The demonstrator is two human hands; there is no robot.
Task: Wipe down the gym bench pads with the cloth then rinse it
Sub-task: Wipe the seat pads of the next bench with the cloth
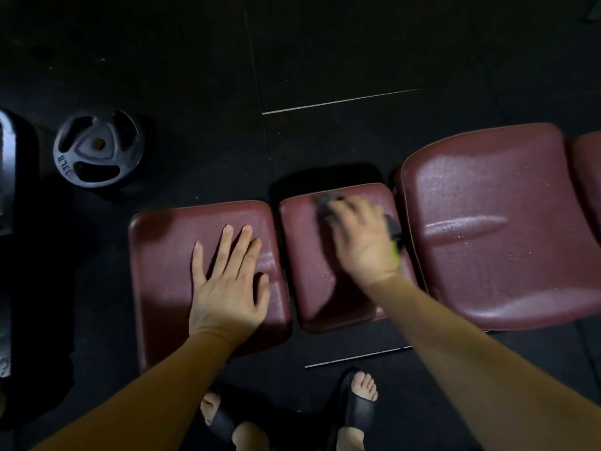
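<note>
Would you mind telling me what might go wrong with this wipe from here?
1. The cloth sits bunched under the right hand, so each pass may cover little of the middle pad.
2. The left hand lies flat on the left pad, possibly leaving marks there.

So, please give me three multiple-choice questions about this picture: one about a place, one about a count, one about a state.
1. Where does the grey cloth lie?
A. on the middle maroon padded bench cushion
B. on the black floor
C. on the weight plate

2. How many round black iron weight plates lie flat on the black rubber floor?
A. three
B. one
C. none

3. How is the left hand?
A. gripping the cloth
B. flat on the left cushion
C. raised in the air

Answers: 1 A, the right hand presses it there; 2 B, only one shows; 3 B, its fingers are straight on the left maroon cushion.
</note>
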